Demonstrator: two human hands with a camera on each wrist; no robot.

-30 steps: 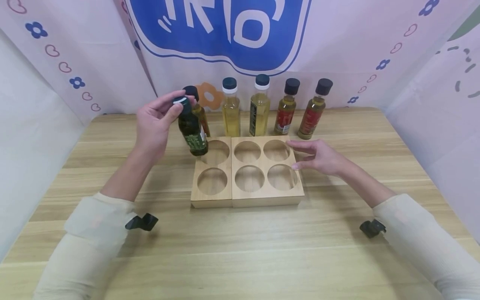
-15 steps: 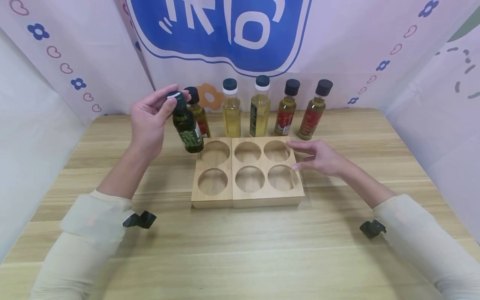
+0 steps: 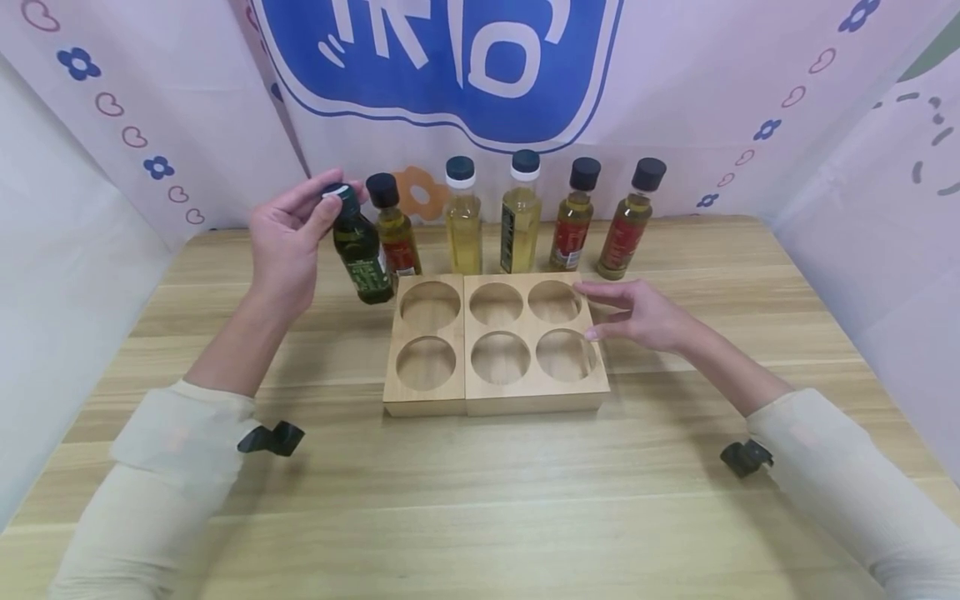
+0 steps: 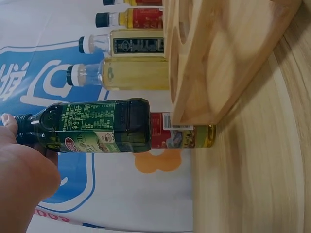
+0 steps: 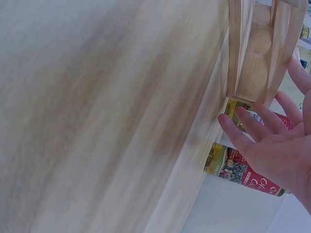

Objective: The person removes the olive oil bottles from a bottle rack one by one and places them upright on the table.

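Observation:
My left hand (image 3: 285,246) pinches a dark green olive oil bottle (image 3: 365,262) by its cap, at the left back corner of the wooden holder (image 3: 534,402). In the left wrist view the bottle's base is raised off the table. Two blocks side by side make up the holder, with round holes that have nothing in them. At its right side, the fingertips of my right hand (image 3: 641,315) touch the edge, fingers spread and mostly straight. Just behind the green bottle stands a red-labelled, black-capped bottle (image 3: 397,237), partly covered by it in the left wrist view.
Behind the holder stand two pale yellow oil bottles (image 3: 463,225) (image 3: 520,221), then two red-labelled bottles (image 3: 570,233) (image 3: 624,236) further right. A printed cloth backdrop (image 3: 697,100) rises behind the wooden table (image 3: 480,508).
My left hand has carried the green bottle leftward, from over the back left hole to beside the holder, uncovering more of the red-labelled bottle. My right hand keeps its place.

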